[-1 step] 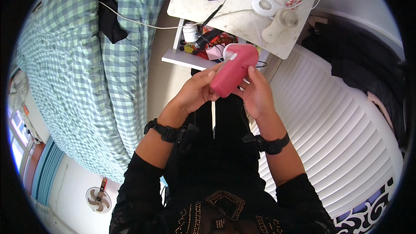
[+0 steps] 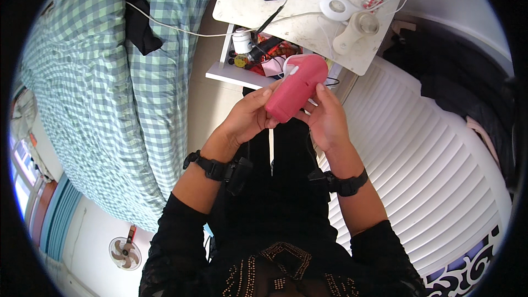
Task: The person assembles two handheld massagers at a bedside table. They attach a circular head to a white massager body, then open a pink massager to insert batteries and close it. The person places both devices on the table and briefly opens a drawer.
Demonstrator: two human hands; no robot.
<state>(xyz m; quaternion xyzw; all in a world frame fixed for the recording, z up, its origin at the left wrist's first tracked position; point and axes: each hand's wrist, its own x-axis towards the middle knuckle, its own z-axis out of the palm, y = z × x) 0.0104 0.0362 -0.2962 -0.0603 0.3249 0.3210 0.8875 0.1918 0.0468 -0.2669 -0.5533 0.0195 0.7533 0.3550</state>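
A rounded pink handheld device (image 2: 295,87) with a white part at its upper end is held between both hands in front of me. My left hand (image 2: 247,116) grips its lower left side, thumb up along its edge. My right hand (image 2: 326,116) supports it from the right, fingers against its side. Both wrists carry black straps. A thin white cable runs from the device's top toward the table.
A small white table (image 2: 300,19) ahead holds a tape roll, a black pen-like item, a charger and cables; its lower shelf holds bottles and clutter. A green checked bedspread (image 2: 93,82) lies left. A white slatted surface (image 2: 418,154) is at right. A fan (image 2: 125,253) stands lower left.
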